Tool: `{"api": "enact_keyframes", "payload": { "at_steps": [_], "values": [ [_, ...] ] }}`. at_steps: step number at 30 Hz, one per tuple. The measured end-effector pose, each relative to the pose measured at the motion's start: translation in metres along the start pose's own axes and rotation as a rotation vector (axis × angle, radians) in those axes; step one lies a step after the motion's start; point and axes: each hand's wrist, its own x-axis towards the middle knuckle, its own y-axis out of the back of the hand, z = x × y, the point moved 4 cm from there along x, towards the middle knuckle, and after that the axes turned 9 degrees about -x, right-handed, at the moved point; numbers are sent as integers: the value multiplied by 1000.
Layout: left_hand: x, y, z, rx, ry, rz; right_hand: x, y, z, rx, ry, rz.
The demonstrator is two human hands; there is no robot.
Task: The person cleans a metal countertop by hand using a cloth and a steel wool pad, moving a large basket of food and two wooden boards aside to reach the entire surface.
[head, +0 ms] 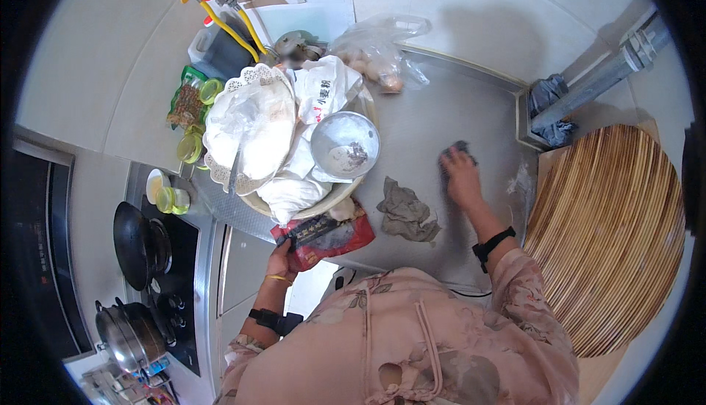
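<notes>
My left hand point(280, 261) grips the near left corner of a red and black plastic food packet point(331, 239) at the counter's front edge. A pale lump, perhaps garlic, shows at the packet's far edge. On the steel countertop point(441, 107), my right hand point(462, 176) presses a dark bunched cloth point(466, 150) flat under the fingers. A crumpled grey-brown cloth point(407, 212) lies between the two hands. Left of it stands a wide basin point(331, 204) piled with white bags, a flour bag point(325, 88) with printing, a metal bowl point(345, 143) and a white lace-edged basket point(219, 176).
A clear bag of eggs or onions point(380, 69) sits by the back wall. A round slatted wooden mat point(612, 239) leans at the right near a grey pipe point(595, 74). To the left are green-lidded jars point(190, 146), a black wok point(132, 245) and a steel pot point(129, 336) on the hob.
</notes>
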Motion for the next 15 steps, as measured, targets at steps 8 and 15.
{"api": "enact_keyframes", "payload": {
  "at_steps": [8, 15],
  "values": [
    [-42, -49, 27, 1087, -940, 398, -24, 10, -25, -50, -115, -133],
    [-77, -87, 38, 1404, -1158, 454, -15, 0, 40, 11, -300, -55]
  ]
}}
